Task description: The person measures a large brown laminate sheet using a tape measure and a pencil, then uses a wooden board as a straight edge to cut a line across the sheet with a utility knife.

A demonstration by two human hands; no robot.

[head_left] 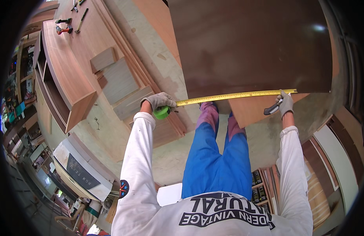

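My left hand (163, 101), in a grey work glove, grips the green case of a tape measure (162, 113). Its yellow blade (237, 95) stretches to the right along the near edge of a large dark brown glossy board (256, 47). At the blade's far end, my gloved right hand (286, 105) pinches the tape near its tip and also holds a utility knife (271, 109) with a dark handle. Part of a light plywood sheet (245, 112) shows beneath the dark board, near my legs.
Left of the dark board, cut wood pieces (119, 82) lie on stacked plywood sheets (166, 128). Farther left are a wooden cabinet (71, 74), a cordless drill (64, 29) and a hammer (82, 20). A white-and-grey boxy unit (83, 169) stands lower left; panels (339, 153) lean at right.
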